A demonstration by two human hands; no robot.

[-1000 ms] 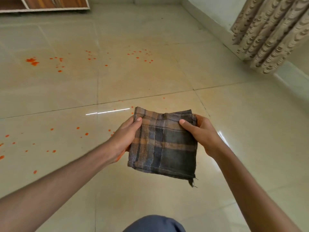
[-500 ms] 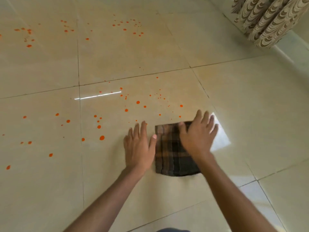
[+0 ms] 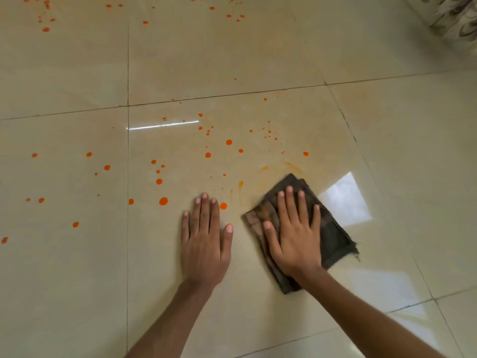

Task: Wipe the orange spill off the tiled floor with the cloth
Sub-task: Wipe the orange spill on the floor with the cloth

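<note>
A folded dark plaid cloth (image 3: pixel 333 236) lies flat on the beige tiled floor (image 3: pixel 258 60). My right hand (image 3: pixel 294 233) presses down on it with fingers spread. My left hand (image 3: pixel 204 239) rests palm-down on the bare tile just left of the cloth, holding nothing. Orange drops (image 3: pixel 163 201) are scattered over the tiles ahead and to the left, one drop (image 3: pixel 223 205) right by my left fingertips. Faint orange smears (image 3: pixel 291 166) curve just beyond the cloth's far edge.
A patterned curtain (image 3: pixel 456 24) hangs at the top right corner. Bright window reflections (image 3: pixel 346 200) gleam on the tile right of the cloth. More orange drops (image 3: pixel 46 29) dot the far tiles at the top left.
The cloth went from held up in both hands to flat on the floor. My right hand has since pushed it right and turned it, leaving orange smears; my left hand stays flat on the tile.
</note>
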